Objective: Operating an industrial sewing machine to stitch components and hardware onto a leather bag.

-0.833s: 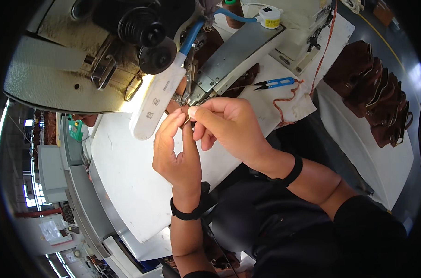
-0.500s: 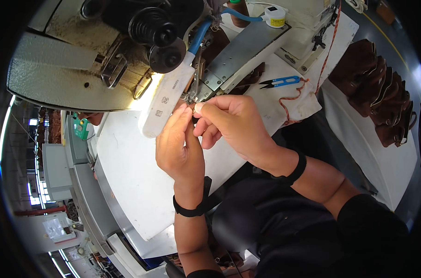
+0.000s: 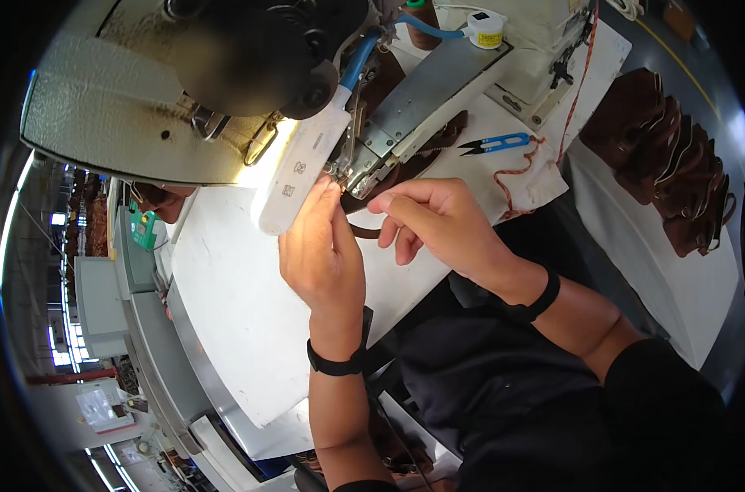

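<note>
My left hand (image 3: 322,254) is closed, its fingertips pinched together beside the needle and presser foot (image 3: 338,170) of a sewing machine (image 3: 135,107). What those fingertips hold is hidden. Just right of them, my right hand (image 3: 438,217) hovers over the white table, thumb and forefinger pressed together and the other fingers curled. Anything in that pinch is too small to make out. A brown leather strap (image 3: 364,233) curves out between the two hands and runs back toward the machine's arm (image 3: 426,102).
Blue thread snips (image 3: 495,144) and an orange-brown cord (image 3: 516,174) lie right of the machine. A white lamp (image 3: 295,176) hangs close over the left fingers. Brown leather pieces (image 3: 667,164) are piled at far right. A small yellow-white round container (image 3: 485,29) sits on the machine.
My right hand has drawn away to the right from the left fingertips. A curved brown strap now shows between the hands. My left hand has stayed by the needle.
</note>
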Tool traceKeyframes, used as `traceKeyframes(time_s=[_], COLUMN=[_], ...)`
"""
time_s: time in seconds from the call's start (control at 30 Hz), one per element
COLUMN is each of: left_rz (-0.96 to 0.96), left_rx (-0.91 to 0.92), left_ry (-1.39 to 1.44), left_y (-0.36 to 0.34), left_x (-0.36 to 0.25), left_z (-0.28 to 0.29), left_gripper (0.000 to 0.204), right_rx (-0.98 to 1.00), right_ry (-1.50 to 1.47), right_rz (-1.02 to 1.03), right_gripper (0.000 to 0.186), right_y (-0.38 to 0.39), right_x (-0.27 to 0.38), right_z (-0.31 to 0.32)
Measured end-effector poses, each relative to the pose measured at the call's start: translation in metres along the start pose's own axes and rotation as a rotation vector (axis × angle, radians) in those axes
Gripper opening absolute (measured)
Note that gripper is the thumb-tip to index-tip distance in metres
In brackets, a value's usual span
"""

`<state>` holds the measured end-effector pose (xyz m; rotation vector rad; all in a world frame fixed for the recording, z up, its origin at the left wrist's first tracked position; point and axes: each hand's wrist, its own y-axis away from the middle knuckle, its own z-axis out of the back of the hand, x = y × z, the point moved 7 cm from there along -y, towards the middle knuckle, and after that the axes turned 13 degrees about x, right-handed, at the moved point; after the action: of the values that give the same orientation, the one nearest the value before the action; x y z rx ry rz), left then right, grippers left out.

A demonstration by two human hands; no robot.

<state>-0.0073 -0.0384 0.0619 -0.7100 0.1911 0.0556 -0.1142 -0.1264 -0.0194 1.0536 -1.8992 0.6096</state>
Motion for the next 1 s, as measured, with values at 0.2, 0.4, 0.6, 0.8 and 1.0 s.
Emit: traceKeyframes(time_s=[0.2, 0.4, 0.6, 0.8, 1.0], left_rz=[0.014, -0.102, -0.092, -0.143, -0.062], left_rx=[-0.042, 0.099, 0.082, 0.059, 0.034], left_ry=[0.014, -0.090, 0.000, -0.067, -0.059], left_y=[-0.001, -0.014, -0.012, -0.011, -0.010], left_x=[0.003, -0.002, 0.000, -0.004, 0.002], left_z=[0.003, 0.011, 0.009, 0.008, 0.002], left_gripper=[0.025, 0.027, 0.027, 0.029, 0.027], right_rx=[-0.006, -0.003, 0.013, 0.020, 0.057], right_ry=[0.223, 0.270, 0.245, 0.217, 0.370], right_rz=[-0.125, -0.013, -0.086, -0.081, -0.061], right_gripper=[0.024, 0.022, 0.021, 0.022, 0.024], right_y=[0.012, 0.014, 0.018, 0.018, 0.040], right_x=[-0.043, -0.047, -0.046, -0.047, 0.003], right_z=[0.027, 0.033, 0.035, 0.037, 0.039])
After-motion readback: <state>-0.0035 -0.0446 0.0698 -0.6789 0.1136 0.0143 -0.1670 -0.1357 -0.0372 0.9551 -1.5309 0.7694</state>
